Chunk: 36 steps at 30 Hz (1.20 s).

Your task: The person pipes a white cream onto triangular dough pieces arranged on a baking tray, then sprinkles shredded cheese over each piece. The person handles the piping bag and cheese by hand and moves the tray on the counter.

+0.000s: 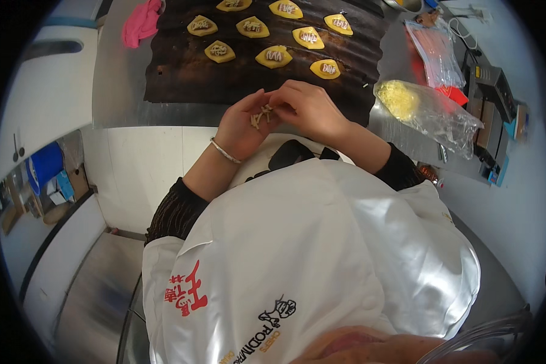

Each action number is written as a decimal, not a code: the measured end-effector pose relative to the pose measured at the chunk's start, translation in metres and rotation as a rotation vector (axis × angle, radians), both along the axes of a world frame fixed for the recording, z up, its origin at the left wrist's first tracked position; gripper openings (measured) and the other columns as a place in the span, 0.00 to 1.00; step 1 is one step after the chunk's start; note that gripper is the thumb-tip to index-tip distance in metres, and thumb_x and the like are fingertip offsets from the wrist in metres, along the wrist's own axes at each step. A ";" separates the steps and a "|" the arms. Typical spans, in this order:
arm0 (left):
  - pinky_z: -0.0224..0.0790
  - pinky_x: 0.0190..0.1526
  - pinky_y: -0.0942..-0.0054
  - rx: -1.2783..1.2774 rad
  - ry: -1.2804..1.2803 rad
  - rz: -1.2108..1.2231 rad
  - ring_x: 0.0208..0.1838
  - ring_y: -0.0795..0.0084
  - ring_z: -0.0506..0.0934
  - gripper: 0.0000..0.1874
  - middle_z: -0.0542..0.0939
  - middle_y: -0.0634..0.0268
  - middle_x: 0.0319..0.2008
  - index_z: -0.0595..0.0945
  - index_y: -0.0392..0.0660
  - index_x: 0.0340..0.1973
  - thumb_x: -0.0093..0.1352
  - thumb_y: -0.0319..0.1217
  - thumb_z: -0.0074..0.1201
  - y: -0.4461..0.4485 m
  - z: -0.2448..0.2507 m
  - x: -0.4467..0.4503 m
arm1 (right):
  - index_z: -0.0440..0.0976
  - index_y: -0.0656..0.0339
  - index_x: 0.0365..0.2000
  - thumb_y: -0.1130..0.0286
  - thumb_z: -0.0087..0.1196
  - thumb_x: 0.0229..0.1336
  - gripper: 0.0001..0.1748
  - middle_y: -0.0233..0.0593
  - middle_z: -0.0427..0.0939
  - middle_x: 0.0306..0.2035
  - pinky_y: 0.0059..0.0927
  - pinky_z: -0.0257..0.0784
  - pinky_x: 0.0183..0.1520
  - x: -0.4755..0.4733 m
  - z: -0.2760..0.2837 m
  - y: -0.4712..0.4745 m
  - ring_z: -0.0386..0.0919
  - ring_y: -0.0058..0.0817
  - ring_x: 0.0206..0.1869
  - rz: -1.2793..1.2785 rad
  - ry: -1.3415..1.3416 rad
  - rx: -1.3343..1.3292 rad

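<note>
My left hand (245,123) is cupped, palm up, with a small heap of pale shreds (260,117) lying in it. Above the palm, my right hand (311,107) bends over with its thumb and fingers pinched at the edge of those shreds. Just beyond both hands, several yellow boat-shaped pastries (274,61) rest on a dark baking sheet (182,88). Each carries a brown filling. White zigzag lines top those towards the right, such as one pastry (325,75); pale shreds cover those towards the left, such as another pastry (219,58).
A clear plastic bag (446,129) holding yellow shreds lies right of the sheet on the metal table (118,91). Behind it are flat plastic packages (437,54) and a bag sealer (493,113). A pink cloth (140,22) sits at the far left. One stray shred (365,85) lies on the sheet.
</note>
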<state>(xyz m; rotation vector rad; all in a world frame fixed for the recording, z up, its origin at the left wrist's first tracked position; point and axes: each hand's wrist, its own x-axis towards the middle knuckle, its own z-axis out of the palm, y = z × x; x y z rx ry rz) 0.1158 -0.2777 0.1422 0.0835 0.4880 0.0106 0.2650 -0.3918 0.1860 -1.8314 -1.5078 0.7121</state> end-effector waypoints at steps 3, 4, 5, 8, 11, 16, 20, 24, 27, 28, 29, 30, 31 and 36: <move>0.69 0.60 0.61 0.060 0.176 0.079 0.52 0.62 0.78 0.18 0.80 0.55 0.46 0.78 0.33 0.47 0.78 0.35 0.38 -0.001 0.001 0.001 | 0.78 0.61 0.37 0.75 0.59 0.54 0.08 0.40 0.80 0.35 0.30 0.76 0.42 0.007 0.000 0.012 0.80 0.33 0.39 -0.049 0.303 -0.115; 0.70 0.60 0.61 0.070 0.216 0.107 0.52 0.61 0.78 0.18 0.80 0.54 0.46 0.78 0.32 0.46 0.78 0.34 0.39 -0.002 0.001 0.002 | 0.79 0.62 0.37 0.75 0.59 0.55 0.08 0.40 0.80 0.36 0.29 0.76 0.42 0.011 -0.001 0.016 0.81 0.31 0.39 -0.080 0.425 -0.166; 0.69 0.61 0.61 0.073 0.203 0.102 0.54 0.60 0.78 0.18 0.80 0.53 0.48 0.77 0.32 0.49 0.78 0.34 0.38 0.001 0.001 0.003 | 0.79 0.63 0.38 0.74 0.59 0.56 0.08 0.39 0.81 0.36 0.27 0.76 0.42 0.017 -0.003 0.021 0.81 0.28 0.38 -0.082 0.486 -0.182; 0.69 0.64 0.63 0.069 0.125 0.094 0.59 0.55 0.76 0.21 0.77 0.48 0.55 0.75 0.29 0.55 0.78 0.34 0.37 0.007 -0.001 0.010 | 0.79 0.67 0.39 0.73 0.60 0.59 0.09 0.33 0.81 0.35 0.22 0.76 0.42 0.047 -0.016 0.037 0.79 0.20 0.38 -0.102 0.675 -0.214; 0.68 0.65 0.63 0.069 0.138 0.124 0.60 0.55 0.76 0.21 0.77 0.46 0.56 0.74 0.28 0.56 0.78 0.34 0.36 0.014 -0.004 0.015 | 0.79 0.66 0.36 0.74 0.61 0.58 0.07 0.30 0.81 0.32 0.21 0.75 0.40 0.076 -0.038 0.056 0.79 0.19 0.36 -0.154 0.685 -0.242; 0.68 0.65 0.63 0.051 0.211 0.228 0.62 0.55 0.74 0.21 0.75 0.45 0.58 0.74 0.28 0.56 0.78 0.33 0.37 0.025 -0.011 0.009 | 0.79 0.63 0.38 0.73 0.63 0.57 0.08 0.31 0.81 0.33 0.23 0.74 0.39 0.087 -0.082 0.073 0.78 0.19 0.34 -0.156 0.160 -0.193; 0.67 0.66 0.62 0.011 0.232 0.285 0.64 0.54 0.72 0.20 0.74 0.45 0.59 0.74 0.27 0.56 0.77 0.32 0.37 0.030 -0.013 0.000 | 0.80 0.60 0.36 0.73 0.62 0.54 0.07 0.39 0.82 0.35 0.31 0.76 0.39 0.083 -0.093 0.076 0.81 0.33 0.35 -0.038 -0.167 -0.101; 0.67 0.66 0.62 -0.014 0.241 0.291 0.64 0.54 0.72 0.20 0.74 0.45 0.59 0.73 0.27 0.56 0.77 0.32 0.37 0.033 -0.015 -0.004 | 0.80 0.60 0.35 0.73 0.62 0.53 0.07 0.41 0.81 0.35 0.34 0.76 0.40 0.082 -0.092 0.076 0.81 0.38 0.35 -0.041 -0.186 -0.053; 0.67 0.66 0.62 -0.019 0.231 0.289 0.64 0.54 0.72 0.20 0.74 0.45 0.59 0.73 0.27 0.56 0.77 0.32 0.38 0.035 -0.017 -0.004 | 0.80 0.61 0.36 0.74 0.63 0.53 0.08 0.40 0.82 0.35 0.32 0.76 0.39 0.082 -0.087 0.076 0.82 0.36 0.35 -0.068 -0.183 -0.061; 0.67 0.66 0.62 -0.019 0.226 0.288 0.64 0.54 0.73 0.20 0.74 0.45 0.59 0.73 0.27 0.56 0.77 0.32 0.38 0.035 -0.016 -0.004 | 0.81 0.61 0.36 0.74 0.63 0.53 0.08 0.40 0.82 0.35 0.32 0.76 0.39 0.082 -0.086 0.076 0.82 0.37 0.35 -0.080 -0.179 -0.073; 0.68 0.66 0.62 -0.020 0.221 0.287 0.64 0.54 0.73 0.20 0.74 0.45 0.59 0.73 0.27 0.56 0.77 0.32 0.38 0.036 -0.016 -0.004 | 0.81 0.60 0.36 0.74 0.62 0.53 0.08 0.40 0.82 0.35 0.32 0.76 0.39 0.083 -0.086 0.076 0.82 0.37 0.36 -0.070 -0.197 -0.064; 0.68 0.66 0.62 -0.026 0.210 0.284 0.64 0.54 0.73 0.20 0.74 0.45 0.59 0.73 0.27 0.56 0.77 0.32 0.38 0.036 -0.017 -0.004 | 0.81 0.60 0.36 0.74 0.62 0.53 0.08 0.40 0.82 0.35 0.32 0.76 0.39 0.084 -0.088 0.077 0.82 0.37 0.36 -0.062 -0.212 -0.053; 0.68 0.66 0.62 -0.033 0.199 0.281 0.64 0.54 0.73 0.20 0.74 0.45 0.59 0.73 0.27 0.56 0.77 0.32 0.38 0.036 -0.019 -0.004 | 0.81 0.60 0.36 0.74 0.62 0.53 0.08 0.40 0.82 0.35 0.32 0.76 0.39 0.084 -0.088 0.077 0.82 0.37 0.36 -0.053 -0.226 -0.042; 0.68 0.66 0.62 -0.028 0.217 0.278 0.63 0.55 0.73 0.20 0.74 0.44 0.59 0.73 0.27 0.56 0.77 0.32 0.39 0.037 -0.019 -0.005 | 0.83 0.59 0.35 0.74 0.61 0.53 0.07 0.41 0.81 0.36 0.35 0.77 0.42 0.077 -0.091 0.080 0.81 0.41 0.37 -0.024 -0.242 -0.024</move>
